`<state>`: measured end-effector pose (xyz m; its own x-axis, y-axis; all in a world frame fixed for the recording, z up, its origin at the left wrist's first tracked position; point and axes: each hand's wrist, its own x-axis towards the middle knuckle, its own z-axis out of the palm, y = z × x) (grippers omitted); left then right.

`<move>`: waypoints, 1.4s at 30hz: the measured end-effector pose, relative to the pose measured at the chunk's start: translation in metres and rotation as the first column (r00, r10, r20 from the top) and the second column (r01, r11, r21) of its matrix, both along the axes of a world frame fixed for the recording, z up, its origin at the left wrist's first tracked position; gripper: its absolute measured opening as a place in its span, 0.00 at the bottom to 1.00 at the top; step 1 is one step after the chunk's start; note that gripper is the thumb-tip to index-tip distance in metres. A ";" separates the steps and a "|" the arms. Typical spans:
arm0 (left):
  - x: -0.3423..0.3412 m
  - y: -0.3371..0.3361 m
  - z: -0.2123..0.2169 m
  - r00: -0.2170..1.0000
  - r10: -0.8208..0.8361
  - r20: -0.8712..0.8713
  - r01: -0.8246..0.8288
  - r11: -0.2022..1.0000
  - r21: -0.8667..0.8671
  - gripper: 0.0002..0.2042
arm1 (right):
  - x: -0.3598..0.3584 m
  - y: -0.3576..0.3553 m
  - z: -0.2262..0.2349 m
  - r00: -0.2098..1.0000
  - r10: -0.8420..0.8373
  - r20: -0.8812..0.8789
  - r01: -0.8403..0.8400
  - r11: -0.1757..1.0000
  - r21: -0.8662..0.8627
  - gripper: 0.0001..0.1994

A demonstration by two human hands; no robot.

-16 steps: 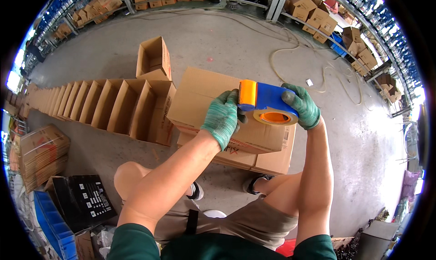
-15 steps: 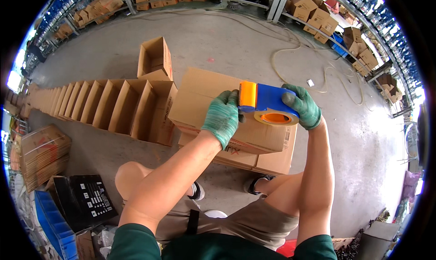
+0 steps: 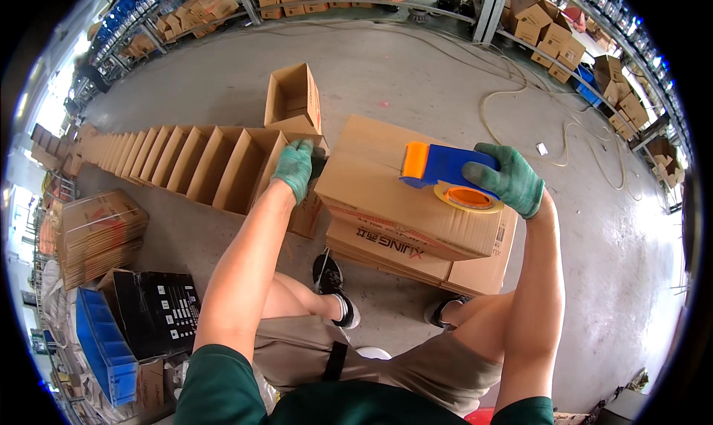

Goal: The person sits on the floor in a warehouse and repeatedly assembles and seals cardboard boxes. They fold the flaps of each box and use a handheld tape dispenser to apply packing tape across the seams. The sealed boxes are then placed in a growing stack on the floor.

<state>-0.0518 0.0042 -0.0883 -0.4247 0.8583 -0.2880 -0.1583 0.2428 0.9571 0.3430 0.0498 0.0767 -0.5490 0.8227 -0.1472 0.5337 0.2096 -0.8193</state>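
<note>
My right hand (image 3: 516, 178), in a green knit glove, is wrapped round the handle end of a blue tape dispenser (image 3: 453, 163). Its orange front part points left, and a roll of tape (image 3: 469, 198) shows at its near side. The dispenser is over a closed cardboard box (image 3: 379, 176), which lies on flat stacked cardboard (image 3: 386, 248) in front of me. My left hand (image 3: 297, 168), gloved the same way, is closed over the upper edge of the nearest open cardboard box (image 3: 306, 211) in the long row. Part of its fingers is hidden.
The row of open boxes (image 3: 200, 161) runs off to the left, with one more open box (image 3: 292, 98) behind its near end. Bundled flat cartons (image 3: 102, 228), a black box (image 3: 160, 313) and a blue bin (image 3: 105, 351) stand at left. A hose (image 3: 486, 105) crosses the floor.
My left hand has left the front of the tape dispenser and moved left to the open box's edge. The right hand still holds the dispenser. The whole view has shifted.
</note>
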 end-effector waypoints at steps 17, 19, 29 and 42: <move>0.063 -0.006 0.101 -0.115 -0.404 -0.907 0.648 0.661 -0.377 0.50 | 0.023 0.005 0.018 0.994 0.027 0.102 -0.016 0.994 -0.111 0.28; 0.065 -0.007 0.102 -0.108 -0.383 -0.917 0.661 0.661 -0.354 0.48 | 0.072 0.003 0.028 0.978 0.015 0.206 -0.012 1.000 -0.014 0.31; 0.078 -0.010 0.113 -0.336 -0.365 -0.868 0.640 0.588 -0.495 0.41 | 0.196 -0.010 0.026 0.799 -0.110 0.591 0.171 0.984 -0.049 0.25; 0.266 0.015 0.118 -0.135 -0.078 -0.988 0.956 0.251 -0.150 0.36 | 0.126 -0.052 0.017 0.829 -0.065 0.556 0.020 0.996 0.086 0.24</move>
<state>0.2146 0.0188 0.0294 0.8032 0.5263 0.2790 0.5019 -0.8502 0.1588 0.4691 -0.0018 0.0934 -0.3561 0.8640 -0.3560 0.9048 0.2236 -0.3624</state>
